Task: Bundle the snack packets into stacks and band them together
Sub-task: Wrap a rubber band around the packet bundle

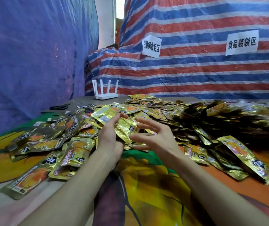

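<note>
Packets stacked in left hand, fingers curled round them, right hand fingers spread, just beside

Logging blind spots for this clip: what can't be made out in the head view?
All head view:
Count of held packets: overlapped, partly covered by the left hand.
Any band on them: cannot tell; the grip hides part.
Dark heap at right: blurred, single packets indistinct.
Packet pile: right end cut off by the frame edge.
</note>
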`<state>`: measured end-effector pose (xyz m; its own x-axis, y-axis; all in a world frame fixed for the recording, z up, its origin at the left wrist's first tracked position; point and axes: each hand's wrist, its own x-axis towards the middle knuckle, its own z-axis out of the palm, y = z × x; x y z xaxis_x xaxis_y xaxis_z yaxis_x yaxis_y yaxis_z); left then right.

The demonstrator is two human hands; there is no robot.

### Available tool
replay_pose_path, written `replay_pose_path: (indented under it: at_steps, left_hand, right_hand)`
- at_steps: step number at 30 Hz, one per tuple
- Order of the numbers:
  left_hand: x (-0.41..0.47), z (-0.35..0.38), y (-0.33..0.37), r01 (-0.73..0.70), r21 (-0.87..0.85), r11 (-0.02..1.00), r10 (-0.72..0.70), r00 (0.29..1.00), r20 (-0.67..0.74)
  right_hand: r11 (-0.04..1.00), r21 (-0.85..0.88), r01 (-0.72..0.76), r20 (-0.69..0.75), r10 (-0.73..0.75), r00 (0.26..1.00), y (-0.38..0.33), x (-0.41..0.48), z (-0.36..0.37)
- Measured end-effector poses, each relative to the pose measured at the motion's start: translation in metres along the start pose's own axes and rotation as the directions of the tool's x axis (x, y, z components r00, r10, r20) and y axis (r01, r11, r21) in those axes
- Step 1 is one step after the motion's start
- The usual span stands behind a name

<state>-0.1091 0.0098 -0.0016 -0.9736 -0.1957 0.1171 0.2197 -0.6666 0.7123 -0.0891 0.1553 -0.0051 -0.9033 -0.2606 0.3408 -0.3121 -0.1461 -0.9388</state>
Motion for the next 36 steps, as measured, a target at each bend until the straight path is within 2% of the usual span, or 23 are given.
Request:
replay_pose_path:
  at_steps: [2, 7, 10, 14, 17, 20, 24, 28, 32, 36]
  left_hand:
    - [-0.002, 0.001, 0.000, 0.001, -0.023, 1.000, -0.001, 1.000, 0.005]
    - [-0.007, 0.005, -0.006, 0.094, -0.065, 0.993, -0.088, 0.993, 0.080]
    - [-0.015, 0.011, -0.010, 0.140, -0.007, 0.990, -0.138, 0.979, 0.150]
    - [-0.021, 0.016, -0.009, 0.138, 0.039, 0.990, -0.142, 0.978, 0.153]
    - [-0.025, 0.018, -0.010, 0.195, 0.037, 0.980, -0.198, 0.967, 0.159]
    - [-0.024, 0.016, -0.008, 0.205, 0.023, 0.978, -0.206, 0.968, 0.145]
    - [-0.021, 0.014, -0.008, 0.220, 0.033, 0.975, -0.223, 0.964, 0.144]
    - [-0.017, 0.009, -0.010, 0.269, 0.091, 0.959, -0.280, 0.950, 0.141]
    - [-0.014, 0.008, -0.014, 0.278, 0.244, 0.929, -0.316, 0.939, 0.136]
    - [-0.017, 0.009, -0.019, 0.302, 0.461, 0.834, -0.377, 0.923, 0.079]
  right_hand:
    - [0.999, -0.005, 0.044, -0.013, -0.044, 0.999, 0.002, -0.002, 0.008]
    - [0.971, -0.170, 0.169, -0.054, -0.181, 0.982, 0.010, -0.002, 0.016]
    - [0.929, -0.276, 0.245, -0.061, -0.271, 0.961, 0.013, -0.001, 0.015]
    - [0.913, -0.292, 0.286, -0.096, -0.325, 0.941, 0.015, -0.001, 0.012]
    - [0.940, -0.249, 0.235, -0.115, -0.269, 0.956, 0.016, 0.003, 0.008]
    - [0.963, -0.214, 0.166, -0.046, -0.180, 0.983, 0.018, 0.008, 0.002]
    - [0.900, -0.400, 0.173, -0.052, -0.211, 0.976, 0.017, 0.010, 0.001]
    - [0.818, -0.538, 0.205, 0.034, -0.222, 0.974, 0.012, 0.009, 0.002]
    - [0.760, -0.624, 0.182, 0.044, -0.199, 0.979, 0.009, 0.007, -0.004]
    - [0.723, -0.683, 0.102, 0.013, -0.127, 0.992, 0.002, 0.007, -0.015]
